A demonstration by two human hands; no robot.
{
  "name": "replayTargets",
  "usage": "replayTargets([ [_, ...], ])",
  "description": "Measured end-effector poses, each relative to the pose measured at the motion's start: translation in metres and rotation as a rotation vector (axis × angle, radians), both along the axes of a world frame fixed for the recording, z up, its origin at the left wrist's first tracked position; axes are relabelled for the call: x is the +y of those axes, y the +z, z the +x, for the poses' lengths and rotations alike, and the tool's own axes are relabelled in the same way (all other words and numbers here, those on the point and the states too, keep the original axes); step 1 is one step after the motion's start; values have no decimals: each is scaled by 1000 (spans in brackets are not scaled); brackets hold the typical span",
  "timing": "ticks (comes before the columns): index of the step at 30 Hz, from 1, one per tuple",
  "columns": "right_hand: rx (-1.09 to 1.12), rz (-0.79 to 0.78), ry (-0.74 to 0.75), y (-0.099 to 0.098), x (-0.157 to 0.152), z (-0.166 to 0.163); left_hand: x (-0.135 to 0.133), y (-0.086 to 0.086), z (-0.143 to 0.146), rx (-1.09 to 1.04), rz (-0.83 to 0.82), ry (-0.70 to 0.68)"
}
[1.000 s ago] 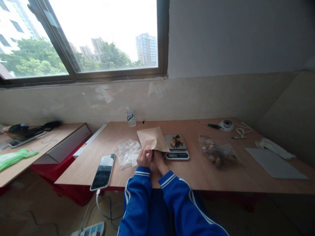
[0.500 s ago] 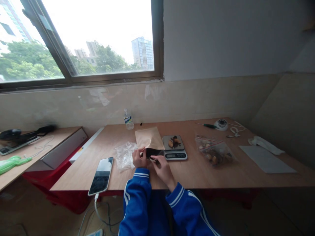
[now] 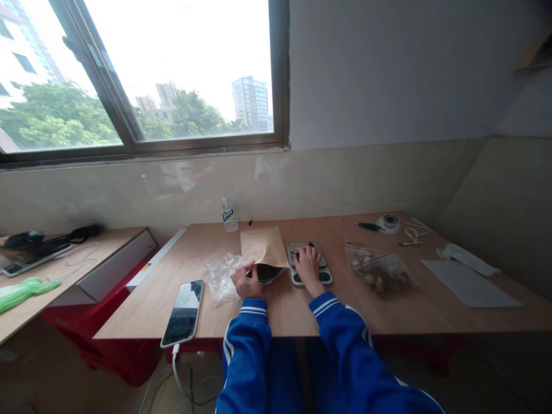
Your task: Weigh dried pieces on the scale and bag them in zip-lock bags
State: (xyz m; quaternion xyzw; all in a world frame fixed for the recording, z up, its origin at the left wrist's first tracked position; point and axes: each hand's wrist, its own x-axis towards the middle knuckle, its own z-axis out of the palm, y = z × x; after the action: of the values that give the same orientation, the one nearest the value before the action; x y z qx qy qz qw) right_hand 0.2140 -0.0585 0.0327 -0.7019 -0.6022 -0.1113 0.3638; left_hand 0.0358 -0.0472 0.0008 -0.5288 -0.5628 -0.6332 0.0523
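Observation:
My left hand (image 3: 248, 282) pinches the near left edge of a brown paper pouch (image 3: 263, 244), whose dark mouth gapes toward me. Over the plate of a small digital kitchen scale (image 3: 322, 278) is my right hand (image 3: 308, 265), its fingers curled down around brown dried pieces (image 3: 296, 255). Most of those pieces are hidden under the fingers. Beside my left hand lies a crumpled clear plastic bag (image 3: 222, 282).
A zip bag of brown dried chunks (image 3: 377, 276) lies right of the scale. Further right are a white sheet (image 3: 470, 284), a screwdriver (image 3: 368, 226) and a dome camera (image 3: 390, 223). A plugged-in phone (image 3: 183, 313) rests front left; a bottle (image 3: 229, 215) stands behind.
My right hand has left the pouch's mouth and moved right onto the pieces on the scale. My left hand still holds the pouch, which now gapes wider. The view has shifted slightly.

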Motion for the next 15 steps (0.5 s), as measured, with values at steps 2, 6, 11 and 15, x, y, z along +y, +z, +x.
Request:
replayTargets([
  [2, 25, 84, -12, -6, -13, -9, 0, 0, 0, 7, 7, -5],
  [6, 140, 250, 237, -18, -54, -37, 0, -1, 0, 15, 5, -24],
  [11, 168, 98, 552, -20, -69, -74, -1, -1, 0, 26, 14, -36],
  [15, 144, -75, 484, -19, -37, -88, -3, 1, 1, 36, 26, -48],
])
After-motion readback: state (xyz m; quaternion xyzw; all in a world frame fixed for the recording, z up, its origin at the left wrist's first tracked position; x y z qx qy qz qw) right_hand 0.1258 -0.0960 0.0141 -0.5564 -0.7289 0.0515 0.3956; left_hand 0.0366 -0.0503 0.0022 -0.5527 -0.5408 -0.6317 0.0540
